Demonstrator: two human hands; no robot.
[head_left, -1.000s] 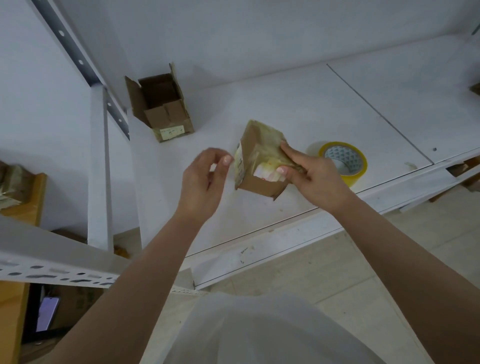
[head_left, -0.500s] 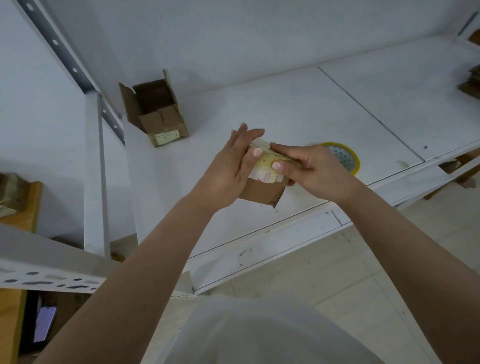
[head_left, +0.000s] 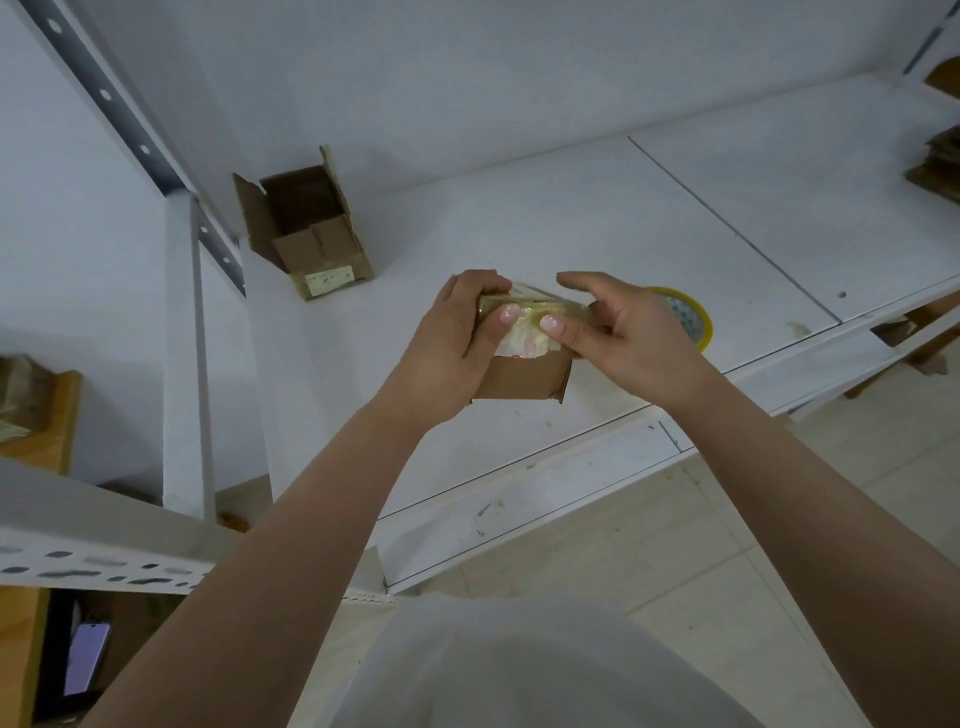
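White shelf (head_left: 571, 218) beneath taped box (head_left: 524, 371)

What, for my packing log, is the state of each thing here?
small box: taped, held above the shelf.
left hand: grips the small box.
right hand: pinches the small box.
open carton: flaps open, standing on shelf.
tape roll: lying flat on shelf.

Both forearms bare. Left hand (head_left: 457, 338) and right hand (head_left: 623, 332) uncovered. Thumbnails (head_left: 509, 313) short, rounded, pale glossy finish. Torso at near edge in loose white garment (head_left: 519, 670): thin plain fabric, soft folds. Sleeves out of view.
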